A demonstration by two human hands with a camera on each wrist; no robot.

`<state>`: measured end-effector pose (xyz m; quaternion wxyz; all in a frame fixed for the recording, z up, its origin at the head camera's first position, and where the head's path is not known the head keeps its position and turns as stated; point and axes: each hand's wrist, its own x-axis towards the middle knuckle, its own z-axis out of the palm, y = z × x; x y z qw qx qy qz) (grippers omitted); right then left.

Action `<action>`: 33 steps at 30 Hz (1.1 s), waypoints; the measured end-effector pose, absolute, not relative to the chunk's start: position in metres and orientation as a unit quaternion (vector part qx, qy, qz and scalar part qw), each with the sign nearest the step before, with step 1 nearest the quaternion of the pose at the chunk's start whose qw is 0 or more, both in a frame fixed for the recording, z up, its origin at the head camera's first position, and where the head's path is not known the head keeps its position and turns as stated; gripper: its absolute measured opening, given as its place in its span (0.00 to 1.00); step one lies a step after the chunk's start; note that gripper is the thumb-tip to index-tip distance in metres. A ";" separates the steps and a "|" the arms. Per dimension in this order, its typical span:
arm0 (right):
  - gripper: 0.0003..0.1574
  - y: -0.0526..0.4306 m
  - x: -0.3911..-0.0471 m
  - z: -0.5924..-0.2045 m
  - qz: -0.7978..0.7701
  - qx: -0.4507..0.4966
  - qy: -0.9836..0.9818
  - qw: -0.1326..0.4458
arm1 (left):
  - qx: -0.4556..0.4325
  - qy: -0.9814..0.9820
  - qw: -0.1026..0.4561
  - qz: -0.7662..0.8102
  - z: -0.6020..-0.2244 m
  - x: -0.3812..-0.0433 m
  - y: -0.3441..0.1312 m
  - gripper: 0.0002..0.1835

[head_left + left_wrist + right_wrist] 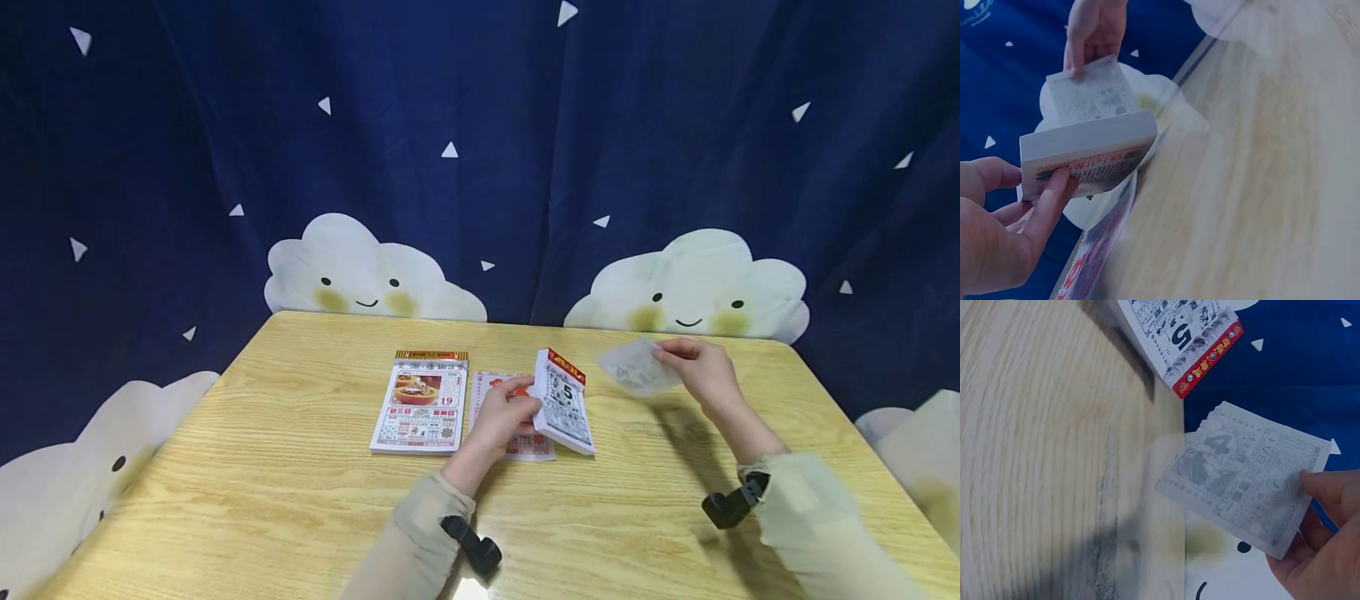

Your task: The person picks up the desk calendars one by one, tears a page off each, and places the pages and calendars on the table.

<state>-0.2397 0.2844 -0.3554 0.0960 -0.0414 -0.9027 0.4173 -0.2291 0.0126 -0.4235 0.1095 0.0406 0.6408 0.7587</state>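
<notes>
My left hand [504, 415] grips a thick tear-off calendar [564, 404] by its left side, thumb and fingers on either face. The calendar has a red top band and a large black 5 on its front page, and it is tilted up off the table. In the right wrist view, my right hand [1325, 534] pinches a loose calendar page [1244, 478] by one edge. Faint print with a 4 shows on this thin page, and its opposite edge is ragged. The page hangs in the air to the right of the calendar.
A second tear-off calendar [420, 404] with a food picture and a red 19 lies flat at the left. Beside it a pink-and-red printed sheet [528, 448] lies partly under my left hand and the held calendar. A dark blue curtain [480, 192] hangs behind the wooden table [262, 467].
</notes>
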 end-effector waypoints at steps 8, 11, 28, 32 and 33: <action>0.19 0.290 -0.241 -0.364 0.356 -0.026 -0.928 0.103 | 0.030 0.651 0.109 0.751 -0.427 -0.229 0.022 0.26; 0.19 0.289 -0.241 -0.369 0.335 -0.015 -0.937 0.094 | 0.029 0.654 0.117 0.747 -0.429 -0.229 0.024 0.26; 0.12 0.280 -0.224 -0.389 0.255 0.052 -0.965 0.012 | 0.018 0.721 0.114 0.683 -0.429 -0.226 0.028 0.25; 0.10 0.280 -0.220 -0.395 0.235 0.070 -0.969 -0.004 | 0.018 0.747 0.102 0.656 -0.430 -0.226 0.030 0.25; 0.09 0.280 -0.219 -0.396 0.231 0.075 -0.970 -0.008 | 0.017 0.754 0.098 0.650 -0.430 -0.226 0.031 0.25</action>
